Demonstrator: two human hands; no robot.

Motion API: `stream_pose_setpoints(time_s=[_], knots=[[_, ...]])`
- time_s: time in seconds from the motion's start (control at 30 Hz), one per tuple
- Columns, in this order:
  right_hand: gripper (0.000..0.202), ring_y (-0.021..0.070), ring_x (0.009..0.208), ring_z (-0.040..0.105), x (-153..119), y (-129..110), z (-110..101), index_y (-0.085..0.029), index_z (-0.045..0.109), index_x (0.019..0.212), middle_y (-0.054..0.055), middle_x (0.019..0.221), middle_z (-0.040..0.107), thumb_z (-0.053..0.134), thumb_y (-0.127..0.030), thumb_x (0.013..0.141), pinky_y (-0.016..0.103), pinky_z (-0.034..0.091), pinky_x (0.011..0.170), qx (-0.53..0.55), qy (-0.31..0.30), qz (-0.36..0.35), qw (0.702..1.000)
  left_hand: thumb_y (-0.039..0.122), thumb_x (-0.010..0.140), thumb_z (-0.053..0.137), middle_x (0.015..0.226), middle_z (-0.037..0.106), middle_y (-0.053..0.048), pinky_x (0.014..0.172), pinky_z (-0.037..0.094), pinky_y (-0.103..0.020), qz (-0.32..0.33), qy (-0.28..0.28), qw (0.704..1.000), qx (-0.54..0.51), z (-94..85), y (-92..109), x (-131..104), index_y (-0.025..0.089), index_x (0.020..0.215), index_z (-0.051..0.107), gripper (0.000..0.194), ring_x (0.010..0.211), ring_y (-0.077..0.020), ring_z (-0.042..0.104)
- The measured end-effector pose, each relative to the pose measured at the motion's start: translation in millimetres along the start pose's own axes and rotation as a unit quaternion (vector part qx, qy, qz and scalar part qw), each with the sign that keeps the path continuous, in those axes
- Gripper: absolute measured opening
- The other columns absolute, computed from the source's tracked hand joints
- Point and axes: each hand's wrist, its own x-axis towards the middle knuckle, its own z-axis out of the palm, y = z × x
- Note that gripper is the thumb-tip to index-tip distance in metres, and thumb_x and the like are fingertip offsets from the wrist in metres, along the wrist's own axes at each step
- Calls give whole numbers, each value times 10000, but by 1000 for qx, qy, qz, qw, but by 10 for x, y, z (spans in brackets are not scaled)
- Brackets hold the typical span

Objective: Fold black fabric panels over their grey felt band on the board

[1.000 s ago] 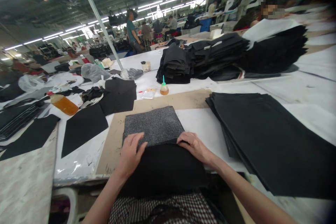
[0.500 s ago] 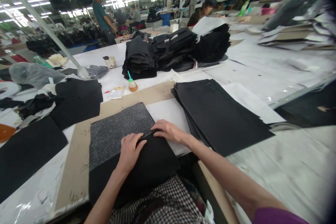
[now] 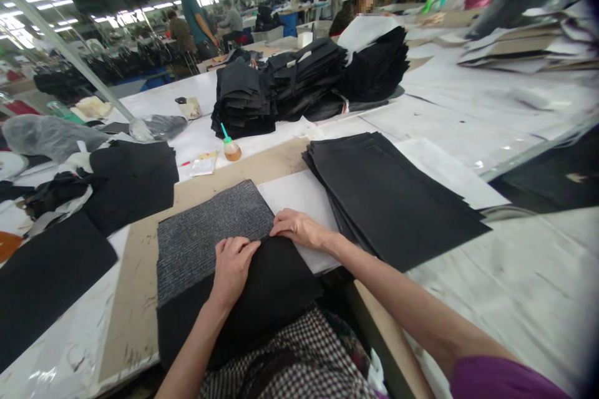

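Both hands, left (image 3: 233, 265) and right (image 3: 297, 229), pinch the black cloth (image 3: 276, 280) at its upper edge, below the grey fabric (image 3: 210, 230); fingertips partly hidden, cloth's lower edge obscured by the left forearm

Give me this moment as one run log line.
left hand: at black fabric sheet edge | right hand: same edge | beyond: speckled grey ribbed sheet | right: flat black sheet stack

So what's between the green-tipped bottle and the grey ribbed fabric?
The head view shows a strip of tan board between the green-tipped bottle and the grey ribbed fabric.
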Motion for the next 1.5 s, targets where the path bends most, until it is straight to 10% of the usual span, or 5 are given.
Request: stream_pose_setpoints(time_s=[0.63,0.9,1.5], knots=[[297,193,1068,516,-192,-285,-110,-220,697,1111,60,1105,624,509,-77,931,362,421,958,-203,-25,2,979,155,990,476,1038,623,-61,964,371,-432,77,-23,990,119,-60,67,-17,223,1201,635,273,970,-205,558],[237,234,945,513,-50,-919,354,-144,647,1127,93,984,597,473,-128,968,402,419,910,-308,1,61,949,199,1006,462,1035,621,-60,943,396,-416,74,-12,992,100,-79,56,-39,218,1211,620,260,990,-206,549],[387,270,1017,545,52,-1214,532,-215,589,1318,118,983,601,529,-140,943,513,339,1050,-375,-18,85,923,174,997,462,1078,598,-75,879,418,-382,80,-48,989,118,-327,-298,-448,198,1253,593,289,984,-218,526]])
